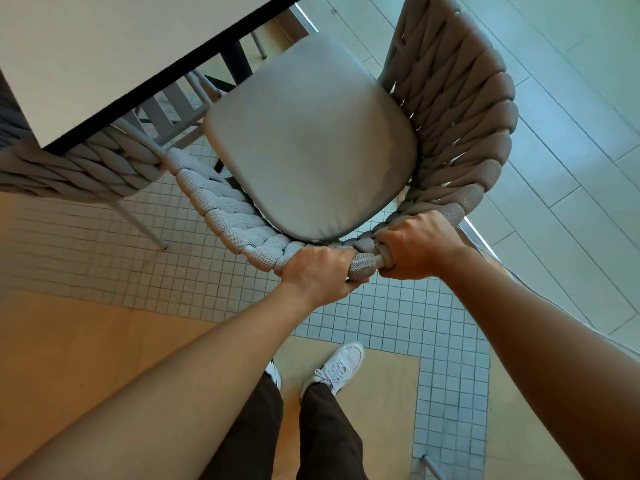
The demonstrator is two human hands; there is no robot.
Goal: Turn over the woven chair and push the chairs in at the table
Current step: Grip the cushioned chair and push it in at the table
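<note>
- Both hands are on the top rail of the grey rope-woven chair with the pale grey seat cushion (311, 133), and it stands upright on its legs, seat facing up, so the turning-over looks done.
- The left hand (320, 271) is clenched over the rail from above, knuckles up; the right hand (415, 247) wraps the rail just beside it, fingers curled under. Two grips close together at the back's centre make sense: a push from there should drive the chair straight.
- The chair sits angled to the white tabletop with the dark edge (104, 57), its front near that edge but the seat mostly out in the open. My guess is it needs squaring up, then sliding in.
- A second woven grey chair (69, 168) is already tucked partly under the tabletop on the left, touching or nearly touching this one's arm, which could snag.
- The person's white sneaker (337, 367) is planted behind on the small-tiled floor (415, 323), braced to push.
</note>
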